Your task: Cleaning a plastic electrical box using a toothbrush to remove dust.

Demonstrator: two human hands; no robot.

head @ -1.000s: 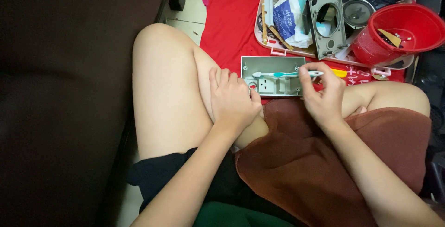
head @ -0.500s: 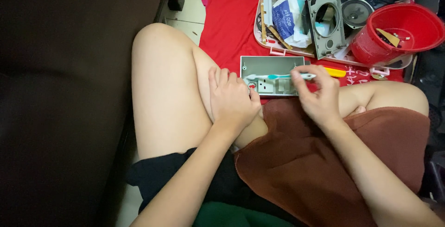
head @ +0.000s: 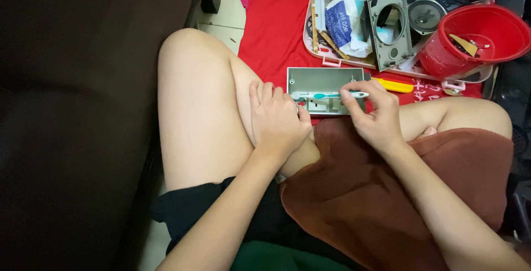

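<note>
Grey housing steadied by left hand, fingers closed on edge; teal toothbrush pinched in right hand, bristles laid inside housing.

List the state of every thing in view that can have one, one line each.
Grey casing: open side up, lying flat on the red cloth.
Toothbrush: lying across the casing, pinched in the right hand.
Left hand: resting at the casing's left edge, its grip hidden.
Red bucket: tilted, open, scraps inside.
Grey faceplate: propped upright in the pink tray.
Brown towel: draped over the lap.
</note>
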